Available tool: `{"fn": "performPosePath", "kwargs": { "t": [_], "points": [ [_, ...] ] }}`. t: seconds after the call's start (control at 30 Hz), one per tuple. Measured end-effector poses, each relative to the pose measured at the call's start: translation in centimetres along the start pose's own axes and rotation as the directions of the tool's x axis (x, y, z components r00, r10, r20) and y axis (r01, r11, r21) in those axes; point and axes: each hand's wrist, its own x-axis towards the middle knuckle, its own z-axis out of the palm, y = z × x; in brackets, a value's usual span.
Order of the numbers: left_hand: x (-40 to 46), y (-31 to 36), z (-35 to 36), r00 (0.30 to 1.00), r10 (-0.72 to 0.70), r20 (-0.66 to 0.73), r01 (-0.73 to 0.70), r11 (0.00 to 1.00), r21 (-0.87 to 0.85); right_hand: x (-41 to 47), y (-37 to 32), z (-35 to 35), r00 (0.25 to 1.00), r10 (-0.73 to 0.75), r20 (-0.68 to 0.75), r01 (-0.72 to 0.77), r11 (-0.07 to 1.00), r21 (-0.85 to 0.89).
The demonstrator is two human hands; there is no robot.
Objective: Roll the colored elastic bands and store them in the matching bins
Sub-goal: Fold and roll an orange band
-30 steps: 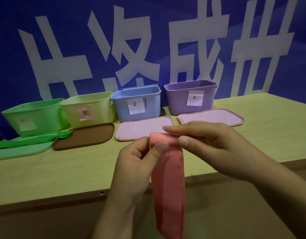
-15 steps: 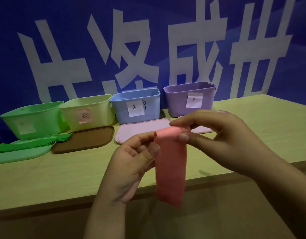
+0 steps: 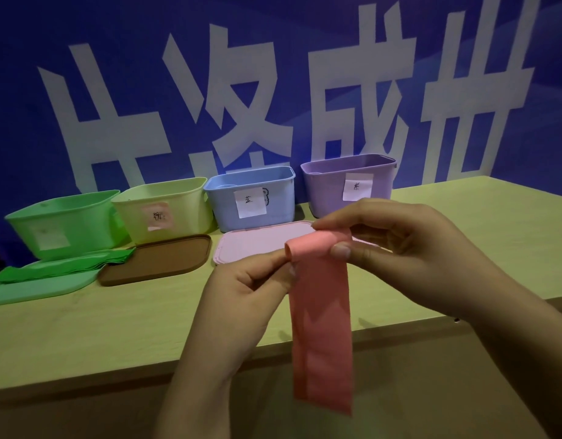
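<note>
Head view: pink elastic band (image 3: pixel 321 327) hangs in front of the near edge of the surface (image 3: pixel 115 327), its top end rolled into a short tube held level. The left hand (image 3: pixel 245 293) pinches the left end of that roll between thumb and curled fingers; the right hand (image 3: pixel 397 245) pinches the right end, forefinger over the top and thumb under the front. The unrolled length drops straight down below both hands.

Four open bins stand in a row along the back of the surface, each with a paper label on its front wall. The green bin (image 3: pixel 64 223) carries a pale label whose writing cannot be read. The yellow bin (image 3: pixel 165 207) has a pink label with a handwritten character too blurred to read. The blue bin (image 3: pixel 251 198) has a white label reading 蓝. The purple bin (image 3: pixel 346 182) has a white label reading 紫.

Lids lie flat before the bins: a green lid (image 3: pixel 36 289) with a stack of green bands (image 3: pixel 64 267) across it, a brown lid (image 3: pixel 156 261), and a pink lid (image 3: pixel 257 239) partly behind the hands.

Behind everything hangs a blue backdrop (image 3: pixel 26 74) with large white characters, cropped at the top; 成 is legible.
</note>
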Motion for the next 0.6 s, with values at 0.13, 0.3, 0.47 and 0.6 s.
{"fn": "performPosePath", "kwargs": {
  "t": [0.13,0.3,0.47,0.6],
  "points": [
    [-0.1,0.3,0.1,1.000,0.000,-0.002,0.000,1.000,0.003,-0.2,0.2,0.3,0.998,-0.034,-0.058,0.032,0.999,-0.019],
    [-0.1,0.6,0.8,0.999,-0.008,0.033,0.011,0.996,-0.090,-0.3,0.5,0.5,0.991,-0.077,-0.113,0.070,0.995,-0.065],
    [-0.1,0.3,1.7,0.999,-0.042,0.018,0.043,0.994,-0.101,-0.5,0.9,1.2,0.972,-0.139,-0.187,0.121,0.987,-0.107],
    [-0.1,0.1,1.9,0.997,-0.070,0.042,0.077,0.981,-0.178,-0.5,1.0,1.5,0.954,-0.202,-0.223,0.161,0.969,-0.190]
  ]
}}
